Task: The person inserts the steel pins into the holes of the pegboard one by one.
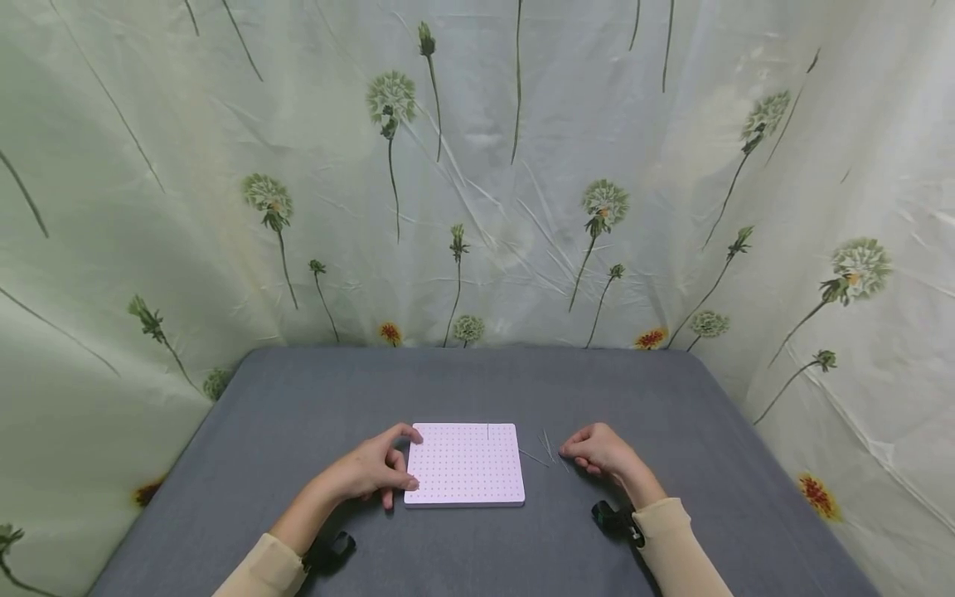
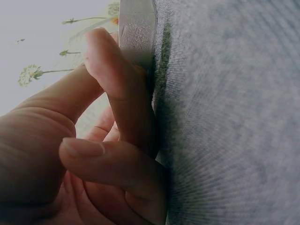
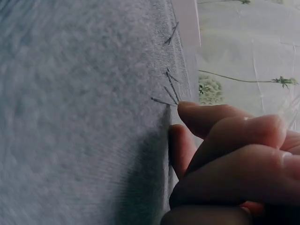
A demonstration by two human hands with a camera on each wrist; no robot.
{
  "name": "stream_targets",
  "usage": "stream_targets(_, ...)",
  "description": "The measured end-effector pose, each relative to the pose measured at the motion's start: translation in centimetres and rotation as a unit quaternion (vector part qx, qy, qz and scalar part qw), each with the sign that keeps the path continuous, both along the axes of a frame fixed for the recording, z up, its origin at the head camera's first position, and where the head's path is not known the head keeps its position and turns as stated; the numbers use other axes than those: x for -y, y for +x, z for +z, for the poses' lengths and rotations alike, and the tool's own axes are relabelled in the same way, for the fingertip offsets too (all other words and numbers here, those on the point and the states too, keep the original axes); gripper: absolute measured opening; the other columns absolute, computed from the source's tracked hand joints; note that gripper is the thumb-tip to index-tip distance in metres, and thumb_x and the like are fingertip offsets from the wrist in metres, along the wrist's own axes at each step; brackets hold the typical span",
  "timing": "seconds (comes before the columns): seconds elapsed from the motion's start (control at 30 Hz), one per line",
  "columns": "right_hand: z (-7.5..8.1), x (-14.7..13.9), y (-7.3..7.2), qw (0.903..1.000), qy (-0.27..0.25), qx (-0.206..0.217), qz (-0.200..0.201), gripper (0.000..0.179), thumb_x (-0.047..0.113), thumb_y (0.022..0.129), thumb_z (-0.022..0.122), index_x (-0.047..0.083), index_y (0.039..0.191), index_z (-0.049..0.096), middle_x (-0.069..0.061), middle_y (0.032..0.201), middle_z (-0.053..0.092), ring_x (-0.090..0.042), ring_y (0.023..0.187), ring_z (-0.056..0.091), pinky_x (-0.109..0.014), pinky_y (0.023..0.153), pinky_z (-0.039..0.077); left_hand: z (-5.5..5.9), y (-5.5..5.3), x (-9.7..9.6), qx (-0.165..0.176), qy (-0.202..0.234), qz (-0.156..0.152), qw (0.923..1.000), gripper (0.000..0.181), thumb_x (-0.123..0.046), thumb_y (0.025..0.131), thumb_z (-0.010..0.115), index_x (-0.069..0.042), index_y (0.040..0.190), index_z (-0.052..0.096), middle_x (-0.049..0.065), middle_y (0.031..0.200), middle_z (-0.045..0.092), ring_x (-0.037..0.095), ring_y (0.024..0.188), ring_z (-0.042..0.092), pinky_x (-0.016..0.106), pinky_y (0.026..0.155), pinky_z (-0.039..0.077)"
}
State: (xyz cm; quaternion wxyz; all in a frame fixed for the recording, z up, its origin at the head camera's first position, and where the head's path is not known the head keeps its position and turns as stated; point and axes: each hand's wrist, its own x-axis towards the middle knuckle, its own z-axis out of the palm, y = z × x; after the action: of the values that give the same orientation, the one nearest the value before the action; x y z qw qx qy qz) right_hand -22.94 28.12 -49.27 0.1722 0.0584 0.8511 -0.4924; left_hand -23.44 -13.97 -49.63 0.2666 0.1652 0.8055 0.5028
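Note:
A white board (image 1: pixel 466 464) with a grid of small holes lies flat on the table. One thin metal pin (image 1: pixel 488 432) stands upright near its far right edge. My left hand (image 1: pixel 373 466) holds the board's left side, thumb and index fingertips on the top; in the left wrist view a bent finger (image 2: pixel 133 103) lies against the board's side (image 2: pixel 137 30). Several thin pins (image 1: pixel 548 448) lie loose to the right of the board. Beside them is my right hand (image 1: pixel 603 452); in the right wrist view its fingertip (image 3: pixel 187 110) touches the pin ends, a gap below it.
Grey cloth covers the table (image 1: pixel 462 547). A flower-printed curtain (image 1: pixel 507 207) hangs behind it and along both sides. Each wrist wears a black camera, such as the one under my right forearm (image 1: pixel 615 521).

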Motion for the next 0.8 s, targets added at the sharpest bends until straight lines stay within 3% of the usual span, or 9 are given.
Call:
stream_targets(0.4, 0.8, 2.2, 0.8, 0.9903, 0.125, -0.052, -0.029, 0.012, 0.003, 0.089, 0.075, 0.003, 0.078, 0.073, 0.004, 0.048, 0.051, -0.007, 0.044, 0.045, -0.021, 0.048, 0.038, 0.2, 0.0, -0.1, 0.008, 0.003, 0.002, 1.0, 0.064, -0.018, 0.089, 0.086, -0.013, 0.14, 0.048, -0.001, 0.071, 0.063, 0.011, 0.047, 0.061, 0.025, 0.042, 0.032)
stream_targets(0.8, 1.0, 2.8, 1.2, 0.9849, 0.159, -0.063, -0.028, 0.011, 0.001, 0.086, 0.071, 0.005, 0.076, 0.07, 0.004, 0.049, 0.051, -0.008, 0.044, 0.046, -0.02, 0.047, 0.038, 0.3, 0.1, -0.1, 0.011, 0.004, -0.002, 0.9999, 0.063, -0.019, 0.091, 0.085, -0.013, 0.141, 0.048, 0.0, 0.072, 0.063, 0.011, 0.048, 0.062, 0.025, 0.042, 0.032)
